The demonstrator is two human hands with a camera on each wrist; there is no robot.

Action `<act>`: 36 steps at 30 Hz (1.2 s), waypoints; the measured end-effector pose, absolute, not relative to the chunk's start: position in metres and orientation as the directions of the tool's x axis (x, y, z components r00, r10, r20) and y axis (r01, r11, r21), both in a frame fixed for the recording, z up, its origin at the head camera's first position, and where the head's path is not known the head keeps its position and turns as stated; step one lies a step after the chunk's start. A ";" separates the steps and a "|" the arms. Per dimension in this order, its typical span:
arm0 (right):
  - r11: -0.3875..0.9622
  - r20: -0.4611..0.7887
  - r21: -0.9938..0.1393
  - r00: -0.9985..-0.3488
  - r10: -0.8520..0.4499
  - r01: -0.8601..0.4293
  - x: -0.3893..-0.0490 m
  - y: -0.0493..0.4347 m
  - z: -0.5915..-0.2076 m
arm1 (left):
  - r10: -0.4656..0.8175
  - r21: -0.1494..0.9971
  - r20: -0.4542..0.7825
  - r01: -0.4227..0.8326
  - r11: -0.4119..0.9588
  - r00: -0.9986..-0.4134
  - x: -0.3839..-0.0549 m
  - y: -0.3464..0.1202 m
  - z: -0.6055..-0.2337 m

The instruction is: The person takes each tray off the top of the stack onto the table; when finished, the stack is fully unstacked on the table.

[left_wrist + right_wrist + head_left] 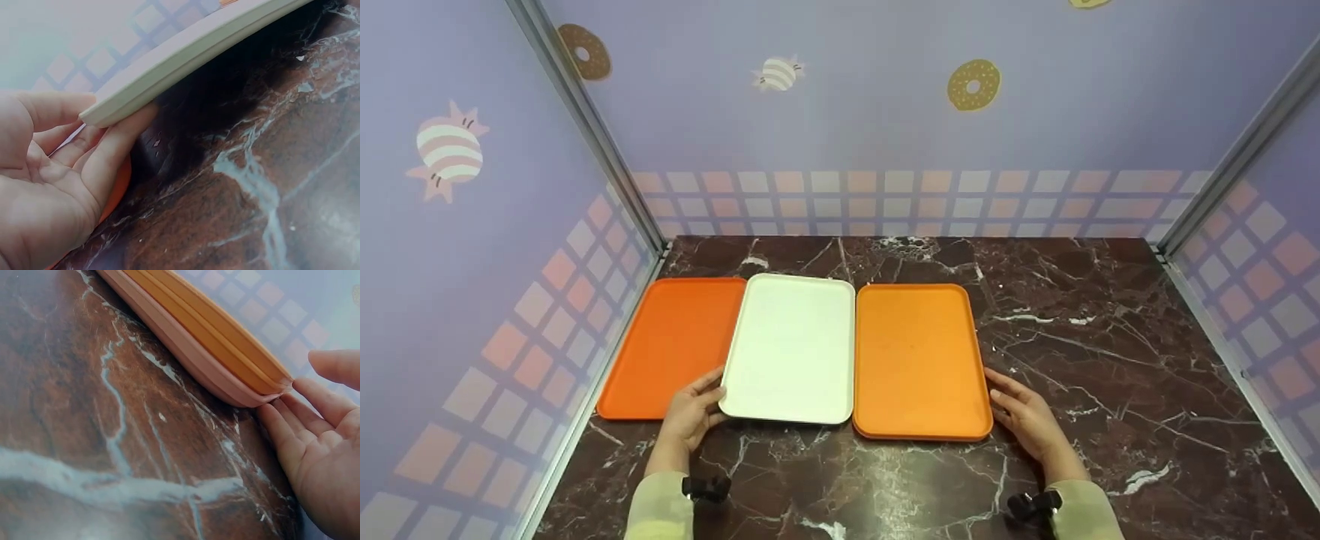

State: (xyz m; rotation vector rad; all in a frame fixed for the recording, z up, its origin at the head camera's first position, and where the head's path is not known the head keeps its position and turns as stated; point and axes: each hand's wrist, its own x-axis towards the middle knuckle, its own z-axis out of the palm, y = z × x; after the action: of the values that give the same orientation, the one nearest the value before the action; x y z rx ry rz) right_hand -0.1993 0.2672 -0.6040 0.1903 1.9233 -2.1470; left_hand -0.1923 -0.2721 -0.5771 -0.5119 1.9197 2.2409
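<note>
At its near left corner, my left hand (690, 416) pinches a white tray (791, 349). In the left wrist view the thumb lies along the rim and a finger is beneath the tray's underside (185, 67), which is raised above the tabletop. My right hand (1027, 420) touches the near right corner of an orange tray (919, 360) with extended fingertips, the thumb apart from it. Seen from the right wrist, the orange tray lies on a pinkish tray (185, 360), mostly hidden in the head view. A red-orange tray (675, 345) lies at the left, overlapped by the white one.
The dark marbled tabletop (1080, 337) extends to the right of the trays and in front of them. Purple patterned panels (870, 127) enclose the left, back and right, with metal posts (585, 120) at the corners.
</note>
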 end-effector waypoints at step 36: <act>-0.125 -0.268 -0.952 -0.959 -0.093 0.278 -0.199 0.270 -0.604 | -0.295 0.748 -0.019 -0.210 0.630 -0.955 -0.201 -0.246 -0.573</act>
State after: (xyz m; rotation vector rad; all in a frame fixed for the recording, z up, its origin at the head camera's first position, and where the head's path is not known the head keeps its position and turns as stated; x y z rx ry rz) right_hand -0.1992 0.2699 -0.6038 0.2074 1.8934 -2.1761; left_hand -0.2015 -0.2461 -0.5726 -0.4555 2.9300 1.3223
